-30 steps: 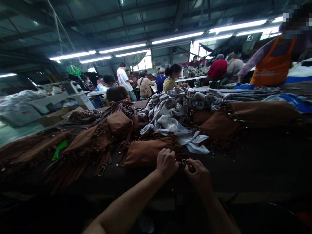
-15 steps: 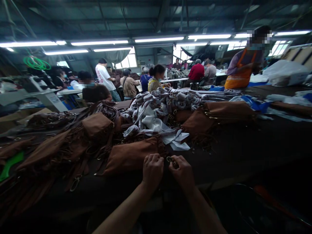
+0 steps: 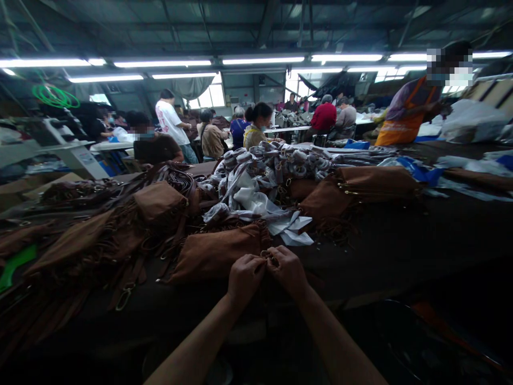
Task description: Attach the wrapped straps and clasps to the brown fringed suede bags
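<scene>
My right hand [image 3: 287,271] is closed on a small gold-coloured metal clasp [image 3: 264,253], with its ring showing at the fingertips. My left hand [image 3: 244,279] meets it with thumb and fingers pinched together; what they hold is hidden. Just behind my left hand lies a brown fringed bag [image 3: 214,251] on the dark table [image 3: 385,235]. A pile of wrapped straps [image 3: 256,171] with metal fittings rises beyond it, and a loose white wrapping sheet [image 3: 294,231] hangs toward me from the pile.
More brown fringed bags [image 3: 76,240] and coiled straps [image 3: 172,179] spread across the left. Other brown bags [image 3: 377,182] lie to the right of the pile, near blue and clear plastic [image 3: 425,174]. A person in an orange apron [image 3: 401,125] stands at the far right; several others work behind.
My hands have come together, the right one moving left with the clasp until the fingertips meet. The person in the orange apron has shifted right.
</scene>
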`<state>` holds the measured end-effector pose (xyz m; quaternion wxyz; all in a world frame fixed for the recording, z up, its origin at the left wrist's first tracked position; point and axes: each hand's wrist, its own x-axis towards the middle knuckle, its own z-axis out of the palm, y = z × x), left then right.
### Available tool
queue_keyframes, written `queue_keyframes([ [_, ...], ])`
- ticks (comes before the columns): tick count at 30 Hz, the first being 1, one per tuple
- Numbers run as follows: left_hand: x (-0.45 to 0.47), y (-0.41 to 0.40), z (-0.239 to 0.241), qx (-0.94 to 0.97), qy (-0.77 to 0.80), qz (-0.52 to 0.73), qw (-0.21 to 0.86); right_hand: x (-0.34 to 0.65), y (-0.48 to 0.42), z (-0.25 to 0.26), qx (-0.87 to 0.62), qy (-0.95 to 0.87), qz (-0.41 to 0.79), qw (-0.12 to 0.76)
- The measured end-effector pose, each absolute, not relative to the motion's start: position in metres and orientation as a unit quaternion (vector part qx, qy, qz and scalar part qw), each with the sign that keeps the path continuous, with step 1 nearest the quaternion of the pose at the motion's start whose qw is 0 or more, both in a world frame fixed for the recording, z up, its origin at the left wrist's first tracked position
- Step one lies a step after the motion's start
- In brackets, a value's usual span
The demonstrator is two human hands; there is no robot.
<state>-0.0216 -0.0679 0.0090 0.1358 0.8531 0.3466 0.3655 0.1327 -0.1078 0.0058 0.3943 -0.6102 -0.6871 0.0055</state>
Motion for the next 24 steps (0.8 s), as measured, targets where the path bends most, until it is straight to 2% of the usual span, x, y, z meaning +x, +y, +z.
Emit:
queue_keyframes([
  [8, -0.019, -0.069, 0.014, 0.836, 0.374, 0.366, 0.165, 0.135, -0.116, 0.007, -0.6, -0.69, 0.036, 0.404],
  [12, -0.022, -0.073, 0.022, 0.847, 0.375, 0.337, 0.168, 0.138, -0.126, 0.007, -0.628, -0.677, 0.04, 0.381],
  [18, -0.104, -0.062, 0.03, 0.892, 0.35, 0.281, 0.046, 0.137, -0.14, 0.021, -0.639, -0.677, 0.002, 0.365],
  [24, -0.175, -0.031, 0.016, 0.908, 0.342, 0.24, -0.022, 0.117, -0.132, 0.035, -0.618, -0.697, 0.024, 0.363],
])
